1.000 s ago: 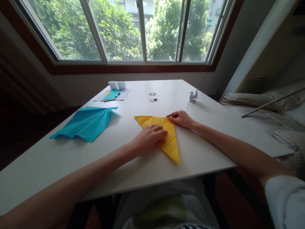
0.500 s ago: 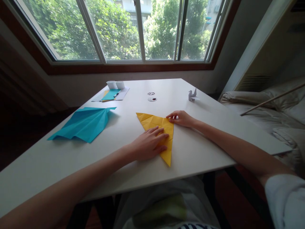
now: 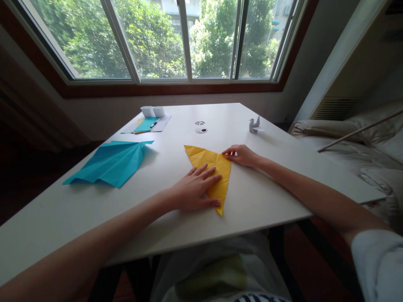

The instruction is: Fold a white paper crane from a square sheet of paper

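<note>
A yellow paper folded into a creased triangle (image 3: 217, 165) lies flat on the white table (image 3: 267, 197). My left hand (image 3: 195, 191) rests palm down on its near left part, fingers spread across the paper. My right hand (image 3: 241, 155) pinches the triangle's far right corner against the table with its fingertips. The triangle's near point shows just past my left thumb.
A large folded blue paper (image 3: 110, 161) lies at the left. Far back are two small white boxes (image 3: 153, 111), sheets with a pen (image 3: 149, 124), two round holes (image 3: 200, 127) and a small white paper crane (image 3: 254, 124). A bed (image 3: 355, 142) stands at the right.
The yellow triangle has turned clockwise on the table under both hands: its near point swung left and its far left corner moved right. My left fingers have spread wider.
</note>
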{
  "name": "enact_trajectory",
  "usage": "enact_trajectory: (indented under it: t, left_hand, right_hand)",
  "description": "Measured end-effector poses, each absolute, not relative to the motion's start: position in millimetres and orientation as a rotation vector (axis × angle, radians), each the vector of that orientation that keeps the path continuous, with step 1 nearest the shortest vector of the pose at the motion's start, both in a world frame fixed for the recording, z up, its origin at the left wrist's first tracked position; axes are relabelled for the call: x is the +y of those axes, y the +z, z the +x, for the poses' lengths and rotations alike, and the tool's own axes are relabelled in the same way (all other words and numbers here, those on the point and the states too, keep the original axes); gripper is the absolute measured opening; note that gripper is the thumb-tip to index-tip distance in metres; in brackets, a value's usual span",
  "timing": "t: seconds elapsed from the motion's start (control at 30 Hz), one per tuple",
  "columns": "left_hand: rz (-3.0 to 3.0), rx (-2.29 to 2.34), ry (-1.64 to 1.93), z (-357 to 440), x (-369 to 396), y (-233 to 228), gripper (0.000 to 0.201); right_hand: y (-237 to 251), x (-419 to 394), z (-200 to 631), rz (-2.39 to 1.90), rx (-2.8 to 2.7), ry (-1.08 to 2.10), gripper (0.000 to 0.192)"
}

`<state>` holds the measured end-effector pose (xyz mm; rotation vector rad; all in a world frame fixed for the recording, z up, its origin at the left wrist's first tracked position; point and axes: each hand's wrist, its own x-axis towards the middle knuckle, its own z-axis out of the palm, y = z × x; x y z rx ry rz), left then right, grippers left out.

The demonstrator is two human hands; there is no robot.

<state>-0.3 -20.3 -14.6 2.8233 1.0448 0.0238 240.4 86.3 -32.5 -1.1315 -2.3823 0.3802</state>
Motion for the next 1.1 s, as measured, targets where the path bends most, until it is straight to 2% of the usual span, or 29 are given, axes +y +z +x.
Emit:
enact_trajectory:
  t: [0.17, 0.23, 0.47, 0.77, 0.93, 1.0, 1.1]
  left_hand:
    - [2.875, 1.07, 0.073, -1.3, -21.5, -15.3, 0.055]
    - [2.877, 1.073, 0.076, -1.5, -23.0, -15.8, 0.053]
    - [2.781, 1.088, -0.049, -2.7, -24.9, -13.2, 0.079]
    - [2.737, 1.217, -0.073, -3.2, -24.6, -12.2, 0.091]
    - [2.751, 1.146, -0.07, -5.6, -24.2, -12.5, 0.093]
    - [2.757, 1.113, -0.07, -6.1, -24.3, -12.1, 0.092]
    - [2.756, 1.094, -0.083, -5.7, -25.3, -11.1, 0.092]
  right_hand:
    - [-31.3, 88.6, 245.7, -1.208, -2.375, 0.302, 0.024]
    - [-31.2, 89.2, 246.4, -1.213, -2.381, 0.287, 0.023]
    - [-29.0, 88.0, 246.3, -1.219, -2.396, 0.284, 0.023]
    - [-23.7, 87.0, 252.0, -1.227, -2.469, 0.261, 0.022]
    - [-15.6, 85.4, 259.5, -1.147, -2.622, 0.006, 0.017]
    - [-15.9, 83.1, 256.2, -1.074, -2.666, -0.082, 0.021]
    - [-21.5, 77.5, 243.0, -0.897, -2.734, -0.102, 0.04]
